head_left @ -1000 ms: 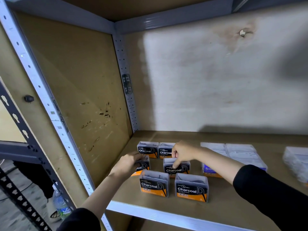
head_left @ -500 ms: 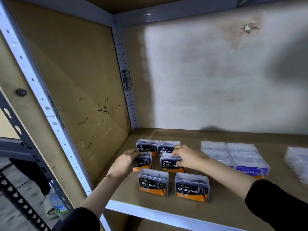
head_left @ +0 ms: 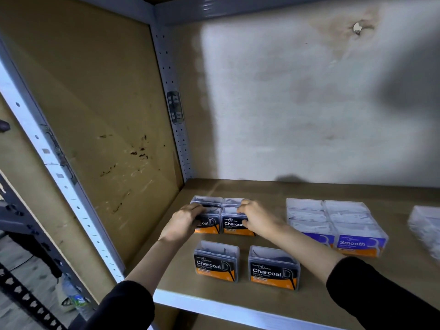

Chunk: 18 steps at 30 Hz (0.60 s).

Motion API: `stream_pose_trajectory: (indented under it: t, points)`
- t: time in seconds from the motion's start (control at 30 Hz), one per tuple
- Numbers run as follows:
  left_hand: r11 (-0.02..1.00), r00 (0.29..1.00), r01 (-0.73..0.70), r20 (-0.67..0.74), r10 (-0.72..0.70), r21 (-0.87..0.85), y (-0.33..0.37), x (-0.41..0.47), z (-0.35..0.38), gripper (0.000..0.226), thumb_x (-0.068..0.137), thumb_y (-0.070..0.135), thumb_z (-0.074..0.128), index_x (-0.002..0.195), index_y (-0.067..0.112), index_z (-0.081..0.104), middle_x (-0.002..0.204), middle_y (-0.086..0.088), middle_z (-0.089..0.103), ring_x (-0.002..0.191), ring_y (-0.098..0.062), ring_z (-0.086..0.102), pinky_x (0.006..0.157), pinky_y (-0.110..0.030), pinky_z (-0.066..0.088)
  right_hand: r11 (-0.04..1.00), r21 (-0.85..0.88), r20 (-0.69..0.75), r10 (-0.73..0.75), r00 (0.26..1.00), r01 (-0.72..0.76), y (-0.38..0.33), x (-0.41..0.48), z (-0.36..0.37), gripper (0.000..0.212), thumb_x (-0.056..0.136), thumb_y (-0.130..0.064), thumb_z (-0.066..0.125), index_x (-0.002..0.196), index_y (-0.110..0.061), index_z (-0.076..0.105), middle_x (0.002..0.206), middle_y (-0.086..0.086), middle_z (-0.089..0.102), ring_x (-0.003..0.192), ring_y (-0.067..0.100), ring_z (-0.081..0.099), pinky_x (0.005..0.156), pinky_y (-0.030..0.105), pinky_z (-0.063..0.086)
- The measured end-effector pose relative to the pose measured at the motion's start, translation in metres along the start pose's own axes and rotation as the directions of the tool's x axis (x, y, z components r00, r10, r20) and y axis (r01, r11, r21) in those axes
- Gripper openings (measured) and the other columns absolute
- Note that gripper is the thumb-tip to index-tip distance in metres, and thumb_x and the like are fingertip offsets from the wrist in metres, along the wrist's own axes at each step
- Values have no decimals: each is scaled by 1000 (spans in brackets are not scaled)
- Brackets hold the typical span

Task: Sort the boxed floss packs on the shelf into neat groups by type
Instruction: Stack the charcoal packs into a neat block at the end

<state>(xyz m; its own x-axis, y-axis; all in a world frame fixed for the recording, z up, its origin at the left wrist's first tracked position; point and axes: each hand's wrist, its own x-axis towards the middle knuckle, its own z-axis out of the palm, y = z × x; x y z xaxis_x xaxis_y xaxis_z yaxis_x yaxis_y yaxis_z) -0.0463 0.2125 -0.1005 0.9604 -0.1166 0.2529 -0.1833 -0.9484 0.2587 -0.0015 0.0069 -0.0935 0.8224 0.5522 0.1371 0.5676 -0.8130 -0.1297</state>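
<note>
Black-and-orange Charcoal floss boxes stand on the wooden shelf [head_left: 238, 189] near its left end. My left hand [head_left: 183, 222] grips the left middle-row Charcoal box [head_left: 209, 225]. My right hand [head_left: 256, 219] grips the right middle-row Charcoal box [head_left: 232, 223] beside it. Both boxes sit close against two back-row boxes [head_left: 215, 200], partly hidden by my fingers. Two more Charcoal boxes [head_left: 216, 260] [head_left: 272, 267] stand apart near the front edge. Right of them, purple-labelled Smooth boxes [head_left: 357, 239] form a tight block.
More clear boxes [head_left: 426, 225] sit blurred at the far right. The brown side panel [head_left: 107, 139] closes off the left, the stained back wall [head_left: 309, 103] the rear. The shelf's grey metal front rail [head_left: 214, 306] runs below. A water bottle [head_left: 76, 298] stands on the floor at lower left.
Both hands have slid the two middle-row Charcoal boxes back against the back row and side by side. My right hand shifted from pressing on the box top to gripping its right side.
</note>
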Motion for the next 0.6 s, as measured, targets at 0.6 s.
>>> stream_pose_trajectory:
  t: [0.6]
  points:
    - [1000, 1000, -28, -9, 28, 2, -4, 4, 4, 43, 89, 0, 53, 130, 11, 54, 135, -6, 54, 126, -23, 48, 102, -28, 37, 999, 42, 11, 14, 1000, -15, -1, 0, -2, 33, 89, -3, 52, 121, -5, 60, 123, 10, 55, 111, 29, 53, 90, 39, 50]
